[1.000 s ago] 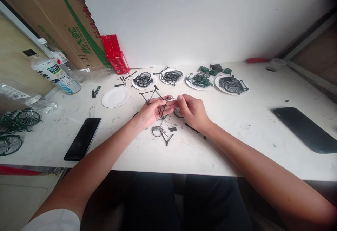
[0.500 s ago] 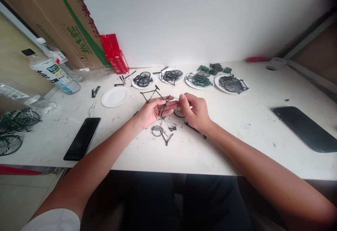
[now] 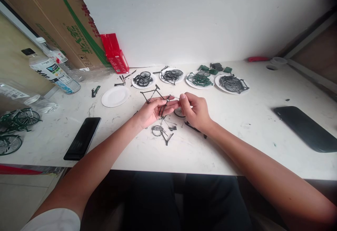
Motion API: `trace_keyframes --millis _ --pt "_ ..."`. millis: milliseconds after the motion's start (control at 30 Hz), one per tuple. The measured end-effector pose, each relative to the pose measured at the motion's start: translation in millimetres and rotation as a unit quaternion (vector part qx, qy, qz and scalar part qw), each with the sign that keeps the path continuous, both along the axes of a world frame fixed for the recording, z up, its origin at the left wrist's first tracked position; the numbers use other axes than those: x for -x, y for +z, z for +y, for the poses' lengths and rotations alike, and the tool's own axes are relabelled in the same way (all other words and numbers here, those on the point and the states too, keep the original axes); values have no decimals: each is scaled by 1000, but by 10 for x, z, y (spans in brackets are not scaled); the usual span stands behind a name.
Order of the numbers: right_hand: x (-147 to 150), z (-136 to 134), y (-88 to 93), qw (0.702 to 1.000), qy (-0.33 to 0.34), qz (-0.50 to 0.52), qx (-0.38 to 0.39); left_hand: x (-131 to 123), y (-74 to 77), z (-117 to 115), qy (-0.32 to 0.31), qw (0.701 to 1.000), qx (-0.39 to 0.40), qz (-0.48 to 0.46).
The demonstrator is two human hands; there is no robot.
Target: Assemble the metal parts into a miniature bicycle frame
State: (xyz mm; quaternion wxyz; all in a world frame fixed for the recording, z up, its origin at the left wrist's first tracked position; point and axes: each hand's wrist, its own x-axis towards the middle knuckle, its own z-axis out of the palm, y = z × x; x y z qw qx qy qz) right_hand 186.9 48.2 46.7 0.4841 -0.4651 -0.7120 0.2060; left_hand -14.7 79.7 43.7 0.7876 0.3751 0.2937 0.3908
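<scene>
My left hand point(image 3: 152, 113) is closed on a small black model bicycle frame point(image 3: 152, 92), its saddle pointing up and its fork standing between thumb and fingers. My right hand point(image 3: 196, 111), to the right, pinches a thin silvery rod point(image 3: 173, 97) whose left end is close to the top of the fork. Whether the two touch, I cannot tell. Beneath the hands lie loose bicycle parts point(image 3: 166, 132) and a small spoked wheel point(image 3: 179, 112), which is partly covered by my right hand. A black part point(image 3: 192, 127) shows below the right hand.
Plates with bicycle parts stand along the back: two with black parts point(image 3: 143, 80), one with green parts point(image 3: 199, 80), one with grey parts point(image 3: 233, 84). A bare white plate point(image 3: 116, 96) is at left. Phone point(image 3: 82, 139), green model bicycles point(image 3: 19, 118), bottle point(image 3: 55, 73) and black case point(image 3: 306, 128) flank the hands.
</scene>
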Motion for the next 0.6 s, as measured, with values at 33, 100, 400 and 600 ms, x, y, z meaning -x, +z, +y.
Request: trace_keyframes --millis 33,100,400,600 --pt "0 0 2 1000 0 0 1 0 1 -1 1 1000 1 1" --pt "-1 0 5 1000 1 0 3 2 3 -3 0 1000 -1 3" --pt "-4 8 -1 1000 4 2 4 6 1 1 -4 1000 -8 7" --pt "-7 10 -8 1000 6 2 5 7 5 3 -3 1000 -5 8"
